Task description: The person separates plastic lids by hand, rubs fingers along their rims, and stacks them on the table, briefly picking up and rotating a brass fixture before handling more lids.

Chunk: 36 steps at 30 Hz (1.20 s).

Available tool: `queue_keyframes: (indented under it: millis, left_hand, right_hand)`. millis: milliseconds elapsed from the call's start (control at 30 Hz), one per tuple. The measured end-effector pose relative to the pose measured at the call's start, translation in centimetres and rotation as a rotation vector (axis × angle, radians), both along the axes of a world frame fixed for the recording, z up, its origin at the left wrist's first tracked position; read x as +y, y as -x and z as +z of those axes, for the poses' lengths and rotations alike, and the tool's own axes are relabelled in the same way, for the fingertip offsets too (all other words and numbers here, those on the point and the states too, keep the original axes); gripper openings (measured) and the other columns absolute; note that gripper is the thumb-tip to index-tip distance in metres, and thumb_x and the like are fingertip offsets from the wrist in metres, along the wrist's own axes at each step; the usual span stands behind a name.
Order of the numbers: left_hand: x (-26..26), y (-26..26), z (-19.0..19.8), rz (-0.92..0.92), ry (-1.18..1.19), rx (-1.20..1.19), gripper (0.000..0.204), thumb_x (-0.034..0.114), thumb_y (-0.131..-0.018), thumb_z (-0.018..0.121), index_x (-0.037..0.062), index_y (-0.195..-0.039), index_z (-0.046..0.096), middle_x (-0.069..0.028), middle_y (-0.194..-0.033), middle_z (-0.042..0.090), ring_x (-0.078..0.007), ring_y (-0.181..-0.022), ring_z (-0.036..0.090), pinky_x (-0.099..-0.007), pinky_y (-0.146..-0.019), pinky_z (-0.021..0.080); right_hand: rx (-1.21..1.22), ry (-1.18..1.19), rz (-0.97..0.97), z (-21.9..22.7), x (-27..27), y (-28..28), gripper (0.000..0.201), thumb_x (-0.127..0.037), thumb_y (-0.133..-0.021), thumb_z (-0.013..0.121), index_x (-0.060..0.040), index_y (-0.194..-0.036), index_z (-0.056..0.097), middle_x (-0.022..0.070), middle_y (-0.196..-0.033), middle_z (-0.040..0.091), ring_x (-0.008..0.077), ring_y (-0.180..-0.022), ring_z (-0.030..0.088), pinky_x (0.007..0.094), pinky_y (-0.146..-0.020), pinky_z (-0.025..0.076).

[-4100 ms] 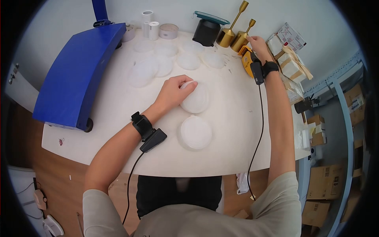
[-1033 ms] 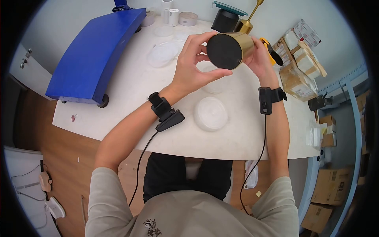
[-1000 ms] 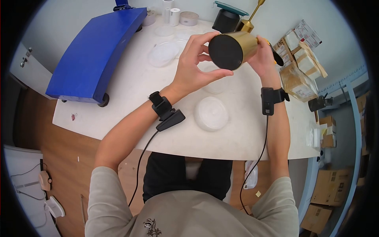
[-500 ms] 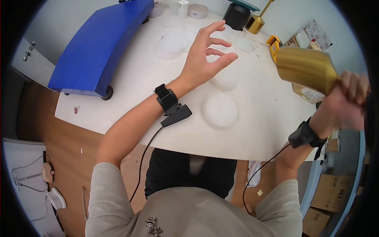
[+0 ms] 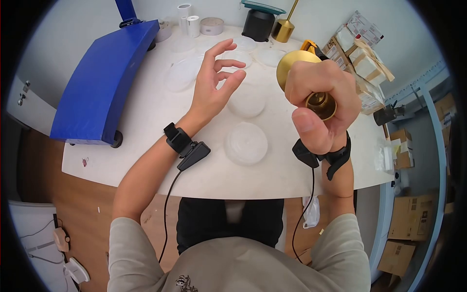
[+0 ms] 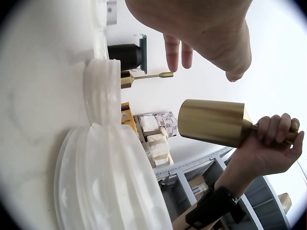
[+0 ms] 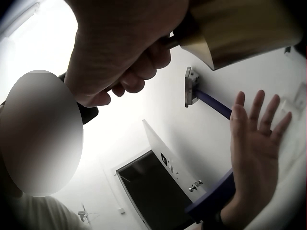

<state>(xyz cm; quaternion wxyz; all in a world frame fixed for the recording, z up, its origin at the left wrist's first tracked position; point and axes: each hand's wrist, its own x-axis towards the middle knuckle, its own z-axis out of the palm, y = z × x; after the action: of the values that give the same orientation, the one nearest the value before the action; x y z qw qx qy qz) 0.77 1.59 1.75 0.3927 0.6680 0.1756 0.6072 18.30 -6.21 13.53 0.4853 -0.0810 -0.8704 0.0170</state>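
Observation:
My right hand (image 5: 335,87) grips the thin stem of a gold candlestick (image 6: 211,122), raised above the table. Its small hollow cup faces up toward the head camera, and part of its broad cylindrical base shows beyond the knuckles. In the left wrist view the candlestick lies nearly sideways in the fist. My left hand (image 5: 211,90) hovers empty over the table, fingers spread and slightly bent. Below and between the hands are two stacks of translucent white round discs, a nearer stack (image 5: 246,143) and a farther stack (image 5: 247,101).
A blue platform scale (image 5: 104,87) stands at left. Along the back are white rolls (image 5: 193,27), a black bin (image 5: 258,25) with a teal top and a second gold candlestick (image 5: 283,31). Taped boxes (image 5: 369,70) line the right side. More clear discs (image 5: 182,74) lie behind.
The right hand has taken one candlestick from the back right. Both hands held it, then the left let go. The right swung it out right and back toward the middle, cup up.

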Motion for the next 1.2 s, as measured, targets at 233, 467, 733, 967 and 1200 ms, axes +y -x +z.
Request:
queue_keyframes:
  millis: [233, 467, 733, 967, 1200]
  left_hand:
    - [-0.1, -0.2, 0.3, -0.008, 0.017, -0.005, 0.061, 0.014, -0.091, 0.065, 0.0048, -0.143, 0.035, -0.0161, -0.138, 0.043, -0.0216, -0.108, 0.062, -0.0302, -0.079, 0.054]
    - [0.1, 0.6, -0.1, 0.023, -0.007, 0.044, 0.054, 0.016, -0.096, 0.058, 0.0033, -0.143, 0.034, -0.0176, -0.140, 0.042, -0.0223, -0.109, 0.060, -0.0357, -0.086, 0.055]
    - [0.4, 0.9, -0.4, 0.016, 0.008, 0.005, 0.047, 0.016, -0.098, 0.053, -0.0002, -0.139, 0.037, -0.0177, -0.138, 0.044, -0.0226, -0.108, 0.061, -0.0344, -0.083, 0.056]
    - [0.5, 0.3, 0.1, 0.010, 0.014, -0.014, 0.043, 0.017, -0.099, 0.049, -0.0009, -0.137, 0.040, -0.0178, -0.136, 0.047, -0.0231, -0.105, 0.063, -0.0335, -0.082, 0.056]
    - [0.2, 0.1, 0.2, -0.063, 0.097, 0.002, 0.042, 0.023, -0.100, 0.046, -0.0005, -0.135, 0.043, -0.0172, -0.132, 0.051, -0.0231, -0.106, 0.063, -0.0354, -0.083, 0.056]
  right_hand:
    - [0.113, 0.093, 0.014, 0.4, -0.8, 0.3, 0.020, -0.022, -0.076, 0.067, -0.0033, -0.073, 0.060, 0.0055, -0.064, 0.055, 0.0163, -0.048, 0.048, 0.0246, -0.044, 0.037]
    - [0.315, 0.039, 0.204, 3.7, -7.7, -8.2, 0.028, -0.021, -0.089, 0.050, -0.0149, -0.065, 0.038, -0.0023, -0.053, 0.038, 0.0090, -0.043, 0.032, 0.0268, -0.044, 0.024]
    - [0.661, -0.465, 0.058, 8.8, -9.2, -9.1, 0.027, -0.008, -0.094, 0.035, -0.0125, -0.068, 0.030, -0.0054, -0.053, 0.020, 0.0073, -0.038, 0.012, 0.0253, -0.036, 0.009]
    - [0.600, -0.112, 0.324, 8.9, -7.2, -10.1, 0.030, -0.005, -0.094, 0.034, -0.0123, -0.066, 0.029, -0.0055, -0.053, 0.016, 0.0052, -0.040, 0.012, 0.0248, -0.037, 0.010]
    - [0.918, 1.044, 0.837, 4.2, 3.0, -12.2, 0.015, -0.012, -0.089, 0.046, -0.0078, -0.075, 0.041, -0.0018, -0.062, 0.032, 0.0086, -0.049, 0.021, 0.0262, -0.050, 0.021]
